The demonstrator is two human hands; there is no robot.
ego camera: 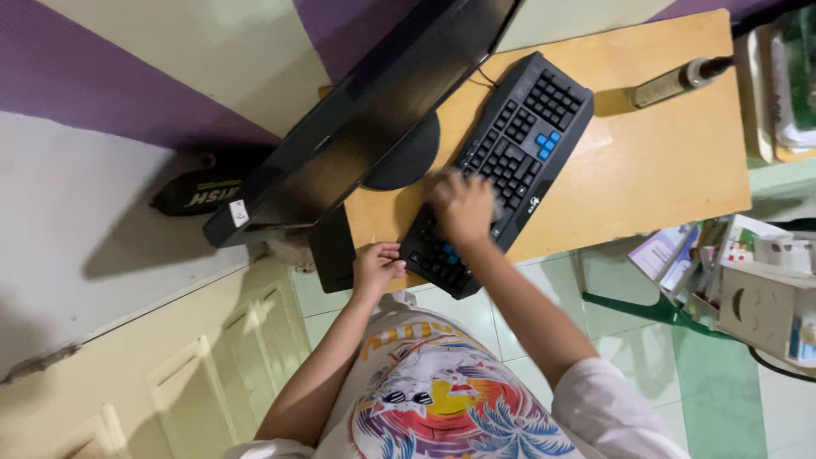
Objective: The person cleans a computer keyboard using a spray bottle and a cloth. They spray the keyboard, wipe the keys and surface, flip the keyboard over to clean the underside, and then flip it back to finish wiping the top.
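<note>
Right hand (463, 206) lies flat, fingers apart, on the black keyboard (510, 157); left hand (376, 265) clamped on the tabletop (654, 161) edge at 7 o'clock; white label (239, 212) on the monitor (357, 127) corner.

black monitor (357, 127), spray bottle (671, 82), cardboard box (756, 308)

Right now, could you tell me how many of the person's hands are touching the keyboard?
2. The right hand lies on top of the black keyboard, blurred over its keys. The left hand grips the near end of the keyboard at the desk edge.

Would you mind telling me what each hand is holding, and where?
The left hand grips the desk at its front edge. The right hand presses on the black keyboard; whether it holds anything cannot be told.
</note>
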